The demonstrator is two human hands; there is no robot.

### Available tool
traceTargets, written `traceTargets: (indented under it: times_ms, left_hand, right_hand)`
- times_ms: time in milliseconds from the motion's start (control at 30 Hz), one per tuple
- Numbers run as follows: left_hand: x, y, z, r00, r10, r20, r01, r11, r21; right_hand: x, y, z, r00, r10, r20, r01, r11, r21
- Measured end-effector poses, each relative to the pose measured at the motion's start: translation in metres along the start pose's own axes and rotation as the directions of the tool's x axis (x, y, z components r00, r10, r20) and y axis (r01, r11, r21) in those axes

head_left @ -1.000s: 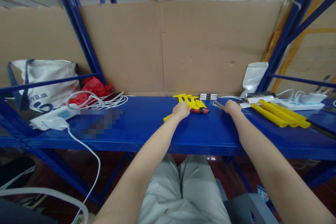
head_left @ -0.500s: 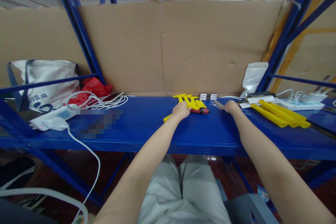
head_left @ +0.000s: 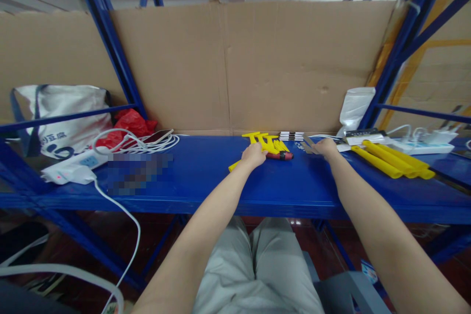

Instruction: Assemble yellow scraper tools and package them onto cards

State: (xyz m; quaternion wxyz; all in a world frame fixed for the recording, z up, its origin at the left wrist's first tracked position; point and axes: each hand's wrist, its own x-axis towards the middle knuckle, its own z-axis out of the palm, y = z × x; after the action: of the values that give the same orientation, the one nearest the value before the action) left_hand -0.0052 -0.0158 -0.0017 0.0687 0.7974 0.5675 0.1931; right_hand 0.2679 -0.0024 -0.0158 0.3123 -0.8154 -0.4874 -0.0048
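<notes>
Reads 豆腐 in dark characters on the front of the white cloth bag (head_left: pixel 69 100) at the far left, right after another character only partly in sight and not safely legible. Shows just beneath, on the same cloth, a bold dark curling mark, too partly visible to identify. Too small and blurred to make out on the blue-and-white label (head_left: pixel 369 272) beside the grey plastic piece (head_left: pixel 348 288) at lower right.

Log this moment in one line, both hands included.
left hand: at yellow pieces, red tool | right hand: at flat strips, grip unclear | yellow tubes: on blue shelf, right side
</notes>
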Motion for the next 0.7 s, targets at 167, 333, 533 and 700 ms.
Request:
traceTargets:
  times_ms: [167, 333, 533, 700]
  left_hand:
    - [0.002, 0.000, 0.002, 1.000, 0.010, -0.001, -0.010, 1.000, -0.006]
    - [0.003, 0.001, 0.004, 0.997, 0.075, -0.035, -0.076, 0.997, -0.018]
    - [0.003, 0.001, 0.003, 0.993, 0.091, -0.081, -0.093, 0.995, -0.022]
    - [0.002, 0.002, 0.002, 0.989, 0.067, -0.131, -0.072, 0.997, -0.034]
  right_hand:
    - [-0.013, -0.017, -0.008, 0.993, 0.115, -0.024, -0.100, 0.933, 0.345]
    - [-0.033, -0.049, -0.010, 0.995, -0.024, 0.096, -0.038, 0.803, 0.594]
    - [-0.060, -0.081, -0.008, 0.951, -0.219, 0.220, 0.024, 0.758, 0.652]
    - [-0.069, -0.090, -0.002, 0.927, -0.279, 0.250, 0.054, 0.760, 0.648]
